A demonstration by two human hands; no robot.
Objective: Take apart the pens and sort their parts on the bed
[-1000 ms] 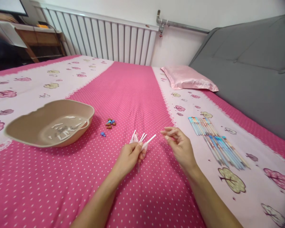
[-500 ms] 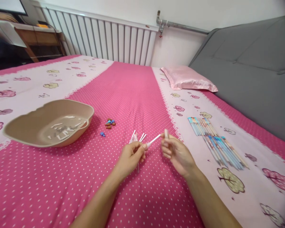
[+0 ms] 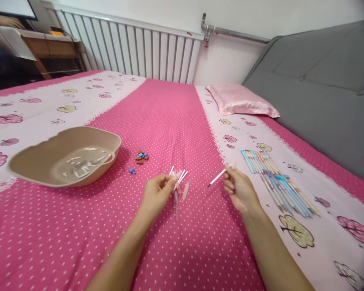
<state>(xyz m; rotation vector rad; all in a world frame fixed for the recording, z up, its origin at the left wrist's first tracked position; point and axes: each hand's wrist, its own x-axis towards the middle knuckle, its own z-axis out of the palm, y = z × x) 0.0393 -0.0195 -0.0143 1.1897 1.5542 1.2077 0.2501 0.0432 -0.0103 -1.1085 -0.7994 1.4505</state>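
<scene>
My right hand [image 3: 239, 188] is closed round a thin white stick with a dark tip [image 3: 216, 178], like a pen refill, its tip angled down to the left. My left hand [image 3: 159, 194] is closed in a pinch at the edge of a small pile of white sticks [image 3: 183, 178] and clear pinkish pieces [image 3: 176, 198]. What lies between its fingertips, if anything, is too small to make out. A pink translucent cap-like piece [image 3: 185, 192] lies on the pink dotted sheet [image 3: 176, 133], just right of the pile.
On the left stands a beige basin [image 3: 42, 161] holding small white and grey pieces. Beside it lie blue and brown bits [image 3: 142, 157] and one blue bit [image 3: 132, 171]. Two rows of pens [image 3: 286, 194] lie at the right. Farther back are a pink pillow [image 3: 241, 99] and a grey headboard [image 3: 318, 81].
My right hand has moved right with the white stick, away from my left hand; the stick's dark tip now shows. My left hand has shifted left, and the pink cap-like piece now lies visible.
</scene>
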